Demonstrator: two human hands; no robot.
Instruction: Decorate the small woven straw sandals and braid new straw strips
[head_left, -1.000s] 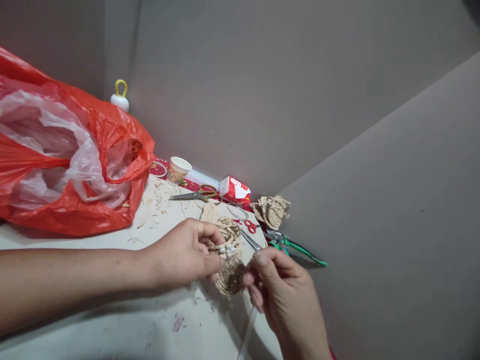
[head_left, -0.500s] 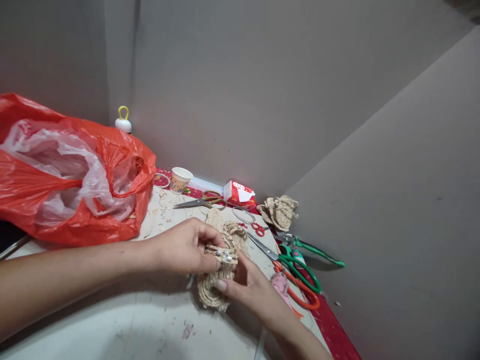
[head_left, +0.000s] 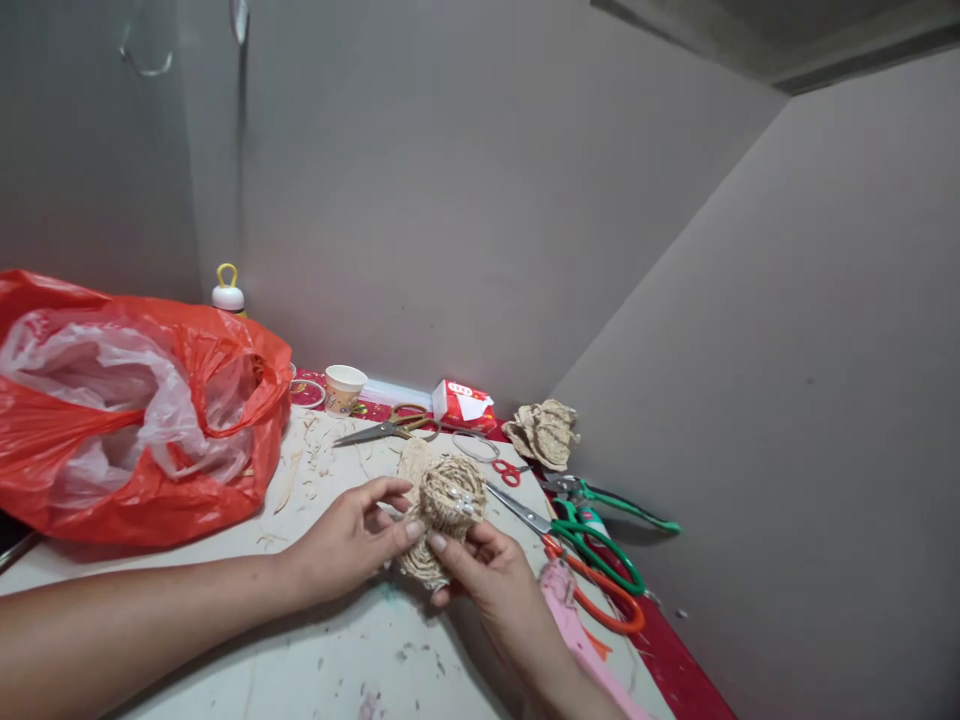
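Note:
A woven straw piece [head_left: 450, 492] with coiled, braided loops and small pearly beads at its centre is held above the table. My right hand [head_left: 491, 575] grips its lower right side, thumb on the front and fingers behind. My left hand [head_left: 364, 535] is at its left edge, thumb and fingers apart, the fingertips close to or touching the straw. Whether the left hand bears any of it cannot be made out.
A red plastic bag [head_left: 255, 440] fills the left. Along the back are a paper cup [head_left: 344, 390], brown-handled scissors [head_left: 390, 427], a red tissue pack [head_left: 463, 405] and a straw flower [head_left: 544, 433]. Green-handled scissors [head_left: 592, 550], pliers [head_left: 615, 500] and orange handles [head_left: 607, 605] lie right.
My left hand has drawn back from the beads and its fingers have spread. The straw piece now shows its round, beaded coil. The view has tilted up, so the table things sit lower.

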